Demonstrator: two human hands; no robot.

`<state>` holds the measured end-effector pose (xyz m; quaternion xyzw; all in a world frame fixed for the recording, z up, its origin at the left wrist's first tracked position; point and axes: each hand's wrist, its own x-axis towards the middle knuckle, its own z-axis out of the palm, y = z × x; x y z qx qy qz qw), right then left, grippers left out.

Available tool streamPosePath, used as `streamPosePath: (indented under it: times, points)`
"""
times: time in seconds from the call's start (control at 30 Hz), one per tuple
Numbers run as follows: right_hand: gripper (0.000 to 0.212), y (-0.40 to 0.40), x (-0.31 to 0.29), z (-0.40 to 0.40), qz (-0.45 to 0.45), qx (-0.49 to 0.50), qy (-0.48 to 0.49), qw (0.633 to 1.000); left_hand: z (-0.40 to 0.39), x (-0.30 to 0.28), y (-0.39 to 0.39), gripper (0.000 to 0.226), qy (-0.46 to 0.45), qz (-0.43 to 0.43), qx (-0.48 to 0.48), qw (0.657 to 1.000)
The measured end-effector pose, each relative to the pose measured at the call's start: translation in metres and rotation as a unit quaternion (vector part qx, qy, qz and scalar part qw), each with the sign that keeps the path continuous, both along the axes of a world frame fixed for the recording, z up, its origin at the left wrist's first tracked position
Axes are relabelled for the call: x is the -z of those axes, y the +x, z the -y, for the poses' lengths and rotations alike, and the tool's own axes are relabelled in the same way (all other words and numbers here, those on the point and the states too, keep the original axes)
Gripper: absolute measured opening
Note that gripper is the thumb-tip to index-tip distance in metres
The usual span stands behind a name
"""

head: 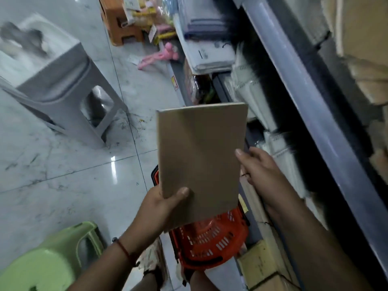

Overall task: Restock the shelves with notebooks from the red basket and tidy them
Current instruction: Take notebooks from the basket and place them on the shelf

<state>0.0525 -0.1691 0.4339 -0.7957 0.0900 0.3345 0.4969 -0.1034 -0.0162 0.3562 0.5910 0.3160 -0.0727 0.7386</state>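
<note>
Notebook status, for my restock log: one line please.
left hand: grips brown notebook | right hand: holds its edge | red basket: below

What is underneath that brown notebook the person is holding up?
Below the brown notebook, held by the left hand and right hand, sits the red basket on the floor. The notebook covers most of the basket, so what is inside it cannot be seen.

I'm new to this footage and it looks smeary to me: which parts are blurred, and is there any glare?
Head view: the brown notebook and both hands are fairly sharp; the shelves and grey stool smear with motion blur; bright glare spots sit on the glossy floor; wide-angle distortion tilts the lines.
</note>
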Motion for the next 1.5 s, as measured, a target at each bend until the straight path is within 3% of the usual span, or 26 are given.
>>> streamPosePath:
  times: [0.07,0.17,0.3,0.53,0.9,1.07,1.23,1.33,1.5]
  points:
    - [0.054,-0.009,-0.012,-0.004,-0.040,-0.015,0.048,0.998,-0.016,-0.034,-0.006,0.051,-0.030,0.005,0.015,0.999]
    - [0.042,-0.027,-0.045,-0.009,-0.102,0.021,0.115,0.988,-0.035,-0.084,-0.013,0.045,-0.032,0.016,0.032,0.999]
    - [0.029,-0.056,-0.099,-0.010,-0.044,0.028,0.150,0.987,-0.050,-0.147,-0.026,0.028,-0.036,0.029,0.024,0.999]
    - [0.021,-0.114,-0.189,0.026,0.066,0.039,0.151,0.986,-0.026,-0.228,-0.043,0.033,-0.042,0.088,0.070,0.993]
    - [0.020,-0.225,-0.309,0.172,0.195,0.111,0.125,0.966,0.121,-0.317,-0.082,0.031,-0.089,0.187,0.070,0.976]
    - [0.028,-0.306,-0.357,0.267,0.239,0.112,0.085,0.961,0.208,-0.357,-0.115,0.036,-0.137,0.176,0.146,0.964]
    - [0.030,-0.376,-0.385,0.345,0.253,0.215,0.093,0.939,0.287,-0.397,-0.142,0.036,-0.138,0.155,0.274,0.939]
    - [0.035,-0.411,-0.394,0.375,0.268,0.275,0.099,0.918,0.326,-0.421,-0.157,0.025,-0.126,0.159,0.333,0.921]
    - [0.033,-0.461,-0.407,0.408,0.293,0.340,0.124,0.885,0.380,-0.450,-0.168,0.023,-0.116,0.149,0.417,0.889]
